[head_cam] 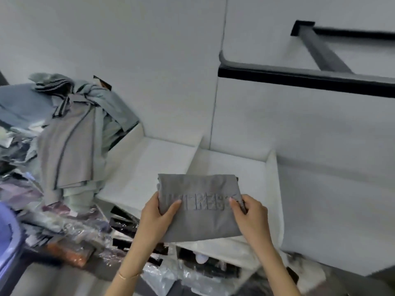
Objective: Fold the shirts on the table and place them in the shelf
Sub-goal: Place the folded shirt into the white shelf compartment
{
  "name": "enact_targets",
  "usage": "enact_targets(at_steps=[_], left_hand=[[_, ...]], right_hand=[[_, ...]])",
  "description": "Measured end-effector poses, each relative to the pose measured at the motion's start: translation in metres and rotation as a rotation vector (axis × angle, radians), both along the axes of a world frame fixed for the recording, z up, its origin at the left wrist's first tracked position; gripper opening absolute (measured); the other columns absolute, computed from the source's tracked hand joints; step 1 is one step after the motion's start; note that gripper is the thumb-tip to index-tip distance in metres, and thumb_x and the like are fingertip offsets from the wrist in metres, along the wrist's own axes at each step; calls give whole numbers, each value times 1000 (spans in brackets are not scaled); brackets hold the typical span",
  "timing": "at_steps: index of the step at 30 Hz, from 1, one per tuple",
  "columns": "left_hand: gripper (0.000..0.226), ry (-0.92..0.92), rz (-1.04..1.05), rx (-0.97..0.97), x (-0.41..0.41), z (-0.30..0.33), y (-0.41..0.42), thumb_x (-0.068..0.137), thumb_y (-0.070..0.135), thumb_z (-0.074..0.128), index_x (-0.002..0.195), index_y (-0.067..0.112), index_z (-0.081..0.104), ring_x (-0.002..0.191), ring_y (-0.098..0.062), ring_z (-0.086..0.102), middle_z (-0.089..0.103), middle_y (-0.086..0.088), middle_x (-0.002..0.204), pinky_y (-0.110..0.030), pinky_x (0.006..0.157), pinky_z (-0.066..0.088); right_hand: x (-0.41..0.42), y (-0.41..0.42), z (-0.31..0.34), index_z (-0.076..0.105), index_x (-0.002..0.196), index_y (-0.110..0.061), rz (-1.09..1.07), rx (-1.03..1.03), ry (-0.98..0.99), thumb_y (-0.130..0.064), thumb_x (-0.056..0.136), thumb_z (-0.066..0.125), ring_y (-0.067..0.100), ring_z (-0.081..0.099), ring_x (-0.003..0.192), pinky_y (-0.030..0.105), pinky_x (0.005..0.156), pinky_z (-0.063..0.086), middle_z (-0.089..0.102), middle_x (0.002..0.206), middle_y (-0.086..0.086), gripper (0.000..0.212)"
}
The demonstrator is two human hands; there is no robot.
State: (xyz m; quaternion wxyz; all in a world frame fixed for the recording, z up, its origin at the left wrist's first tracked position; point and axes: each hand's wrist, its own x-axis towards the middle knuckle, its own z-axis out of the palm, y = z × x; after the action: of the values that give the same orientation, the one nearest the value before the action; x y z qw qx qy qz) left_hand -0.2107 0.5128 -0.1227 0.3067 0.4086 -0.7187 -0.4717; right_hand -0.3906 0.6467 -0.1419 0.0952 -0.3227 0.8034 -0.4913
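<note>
A folded grey shirt [199, 207] with raised lettering across its front sits low in the centre of the frame, held above the white shelf [239, 169] and its 2 open compartments. The left hand [159, 212] grips its left edge, thumb on top and fingers curled under; the right hand [249, 212] pinches the right edge the same way. At the left of the frame, a heap of grey-green garments [72, 133] rises above plastic-wrapped packages [70, 229]. A black rail [299, 76] crosses the upper right.
</note>
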Motion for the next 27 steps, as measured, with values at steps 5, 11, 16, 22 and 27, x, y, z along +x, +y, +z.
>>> enact_targets(at_steps=[5,11,16,22,27], left_hand=[[21,-18,-94,69,-76,-23,-21,89,30,64,103,15,63,87,-12,64,68,4,95,-32,74,53],[19,-95,-75,79,-141,-48,-50,91,28,63,80,12,60,70,-13,58,64,0,78,-22,58,43],[19,-117,-54,178,-170,-77,-75,91,25,62,88,6,63,85,-26,64,67,-4,84,-32,69,51],[14,-97,-93,191,-189,-93,-78,94,16,57,102,4,58,100,-31,61,61,4,87,-10,60,40],[44,-262,-185,-443,-188,-99,-68,98,24,45,138,5,45,126,-31,45,45,-17,139,-30,101,36]], right_hand=[[-54,0,-29,40,60,-8,-137,4,-94,-25,92,60,12,32,50,30,51,24,34,51,-2,42],[-91,-20,-52,51,71,0,-225,65,-165,-21,96,54,16,44,55,25,48,28,49,61,5,32],[-110,-45,-67,53,78,-4,-293,73,-233,-17,97,50,22,52,65,25,49,33,52,66,0,24],[-119,-51,-76,55,87,-6,-375,134,-226,-17,97,51,25,56,76,19,50,29,53,73,-3,15],[-111,-62,-80,57,124,-6,-382,301,250,-18,92,53,34,58,110,40,85,53,60,120,16,34]])
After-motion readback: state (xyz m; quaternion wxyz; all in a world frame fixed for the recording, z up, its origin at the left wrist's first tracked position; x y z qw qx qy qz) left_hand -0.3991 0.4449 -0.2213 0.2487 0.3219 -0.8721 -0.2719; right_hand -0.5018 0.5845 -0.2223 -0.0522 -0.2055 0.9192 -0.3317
